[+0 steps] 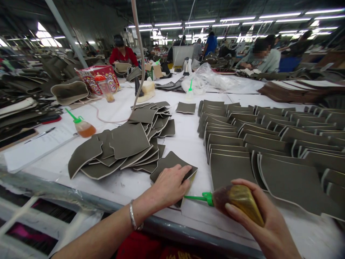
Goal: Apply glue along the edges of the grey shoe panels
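Along the near edge of the white-covered table, the left hand is laid almost flat, fingers together and open, on a grey-green cut panel with a pale rim. It is pressed from above, not gripped. The panel is judged to be light, thin and fairly stiff, though slightly flexible, and could best be taken by its edges. It lies at the near end of a loose heap of similar panels. To the right, a squeeze bottle is wrapped firmly in the right hand, its green nozzle aimed left, just beside the panel. Overlapping rows of panels are laid out farther right – and a second squeeze bottle stands left of the heap.
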Available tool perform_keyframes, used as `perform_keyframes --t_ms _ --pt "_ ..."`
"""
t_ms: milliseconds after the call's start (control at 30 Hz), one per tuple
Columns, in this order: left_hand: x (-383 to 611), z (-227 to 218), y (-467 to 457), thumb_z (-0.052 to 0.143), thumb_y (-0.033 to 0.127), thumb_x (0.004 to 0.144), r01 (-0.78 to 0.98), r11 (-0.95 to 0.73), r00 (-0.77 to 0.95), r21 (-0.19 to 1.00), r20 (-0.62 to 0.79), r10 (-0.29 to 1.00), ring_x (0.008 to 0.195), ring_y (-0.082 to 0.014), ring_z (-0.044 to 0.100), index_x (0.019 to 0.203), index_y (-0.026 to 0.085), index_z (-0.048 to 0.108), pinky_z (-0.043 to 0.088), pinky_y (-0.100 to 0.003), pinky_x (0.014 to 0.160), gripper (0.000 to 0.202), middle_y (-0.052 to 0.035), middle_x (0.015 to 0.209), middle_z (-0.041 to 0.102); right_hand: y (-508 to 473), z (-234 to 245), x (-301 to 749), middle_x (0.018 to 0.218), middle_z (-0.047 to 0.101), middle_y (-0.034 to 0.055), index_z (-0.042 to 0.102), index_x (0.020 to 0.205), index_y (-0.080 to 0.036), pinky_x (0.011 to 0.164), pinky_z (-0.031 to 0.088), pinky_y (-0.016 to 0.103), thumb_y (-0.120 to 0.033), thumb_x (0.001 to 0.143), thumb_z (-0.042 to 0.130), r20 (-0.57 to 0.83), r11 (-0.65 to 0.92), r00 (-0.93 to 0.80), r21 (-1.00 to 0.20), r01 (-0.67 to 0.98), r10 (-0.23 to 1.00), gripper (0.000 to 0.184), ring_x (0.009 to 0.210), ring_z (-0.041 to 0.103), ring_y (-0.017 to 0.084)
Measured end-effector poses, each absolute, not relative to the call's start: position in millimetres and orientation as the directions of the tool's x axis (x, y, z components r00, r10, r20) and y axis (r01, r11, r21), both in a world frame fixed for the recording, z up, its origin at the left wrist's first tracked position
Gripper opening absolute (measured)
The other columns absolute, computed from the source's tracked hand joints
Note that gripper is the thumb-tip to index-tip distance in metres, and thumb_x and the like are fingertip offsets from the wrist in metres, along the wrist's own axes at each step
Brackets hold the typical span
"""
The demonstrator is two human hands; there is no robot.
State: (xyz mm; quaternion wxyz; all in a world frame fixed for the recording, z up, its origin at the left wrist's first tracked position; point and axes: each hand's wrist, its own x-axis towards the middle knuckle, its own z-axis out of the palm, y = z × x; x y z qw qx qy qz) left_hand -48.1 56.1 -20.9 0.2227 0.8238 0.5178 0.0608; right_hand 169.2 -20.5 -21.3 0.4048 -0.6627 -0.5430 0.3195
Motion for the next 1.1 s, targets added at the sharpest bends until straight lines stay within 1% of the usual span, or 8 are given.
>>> perform_keyframes --t_ms 100,233,400,467,633,800,967,1100 --pt "-47.5 -22.2 56.6 0.039 0.024 0.089 0.824 -0.363 0.457 0.436 -0.131 0.880 0.091 -0.0236 0.065 0.135 0.025 0.051 0.050 -0.036 0.082 0.047 -0.0047 0.104 0.066 -22.2 -22.3 167.6 0.102 0.060 -0.0021 0.055 0.114 -0.029 0.078 0.043 0.031 -0.056 0.077 0.068 0.058 -0.064 0.233 -0.874 0.482 0.971 0.047 0.087 0.060 0.023" --pt "-46.8 -23.4 57.2 0.040 0.026 0.090 0.825 -0.358 0.455 0.438 -0.139 0.880 0.091 -0.0251 0.065 0.135 0.025 0.051 0.050 -0.038 0.082 0.047 -0.0045 0.103 0.066 -21.8 -24.8 167.6 0.096 0.061 -0.0045 0.052 0.117 -0.031 0.074 0.043 0.030 -0.053 0.081 0.065 0.052 -0.021 0.145 -0.887 0.462 0.988 0.045 0.082 0.060 0.020" --pt "-47.4 -22.2 58.1 0.040 0.027 0.090 0.823 -0.346 0.453 0.452 -0.153 0.878 0.095 -0.0255 0.065 0.136 0.025 0.050 0.050 -0.038 0.085 0.047 -0.0053 0.108 0.065 -12.0 -27.5 180.3 0.103 0.060 -0.0013 0.055 0.114 -0.030 0.076 0.045 0.030 -0.056 0.077 0.069 0.183 0.009 0.239 -0.811 0.585 0.954 0.047 0.087 0.059 0.022" --pt "-47.7 -21.6 58.6 0.039 0.027 0.090 0.821 -0.345 0.457 0.455 -0.161 0.875 0.093 -0.0249 0.065 0.136 0.025 0.051 0.050 -0.037 0.084 0.047 -0.0052 0.107 0.065 -13.0 -27.8 180.7 0.102 0.060 -0.0007 0.054 0.115 -0.030 0.074 0.045 0.032 -0.057 0.078 0.069 0.180 0.020 0.221 -0.816 0.577 0.959 0.049 0.085 0.060 0.022" --pt "-47.4 -20.7 59.9 0.040 0.025 0.090 0.820 -0.351 0.461 0.453 -0.157 0.873 0.091 -0.0236 0.064 0.136 0.025 0.050 0.049 -0.036 0.082 0.048 -0.0045 0.104 0.065 -15.8 -30.5 178.4 0.099 0.060 -0.0022 0.051 0.118 -0.030 0.075 0.044 0.031 -0.054 0.082 0.065 0.079 0.010 0.118 -0.866 0.499 0.990 0.045 0.083 0.060 0.022" --pt "-47.2 -18.9 61.8 0.040 0.027 0.090 0.812 -0.352 0.475 0.466 -0.177 0.862 0.091 -0.0225 0.063 0.136 0.025 0.051 0.049 -0.034 0.082 0.047 -0.0043 0.104 0.065 -6.0 -34.9 189.2 0.105 0.060 0.0015 0.054 0.116 -0.028 0.075 0.047 0.032 -0.056 0.078 0.071 0.220 0.054 0.202 -0.793 0.607 0.954 0.050 0.088 0.061 0.025" --pt "-49.1 -20.7 62.2 0.040 0.025 0.089 0.794 -0.359 0.484 0.491 -0.154 0.861 0.091 -0.0227 0.063 0.135 0.026 0.051 0.049 -0.034 0.080 0.048 -0.0044 0.104 0.065 -9.5 -31.8 184.2 0.104 0.059 -0.0019 0.052 0.118 -0.030 0.077 0.045 0.030 -0.053 0.084 0.065 0.154 0.066 0.120 -0.839 0.541 0.981 0.043 0.087 0.059 0.021" --pt "-49.5 -23.7 63.0 0.040 0.026 0.090 0.785 -0.365 0.487 0.501 -0.134 0.863 0.088 -0.0215 0.063 0.134 0.027 0.052 0.048 -0.033 0.079 0.046 -0.0037 0.102 0.065 2.0 -29.4 189.5 0.104 0.059 0.0001 0.054 0.117 -0.029 0.074 0.045 0.031 -0.055 0.080 0.069 0.234 0.091 0.169 -0.802 0.591 0.958 0.048 0.085 0.059 0.022"
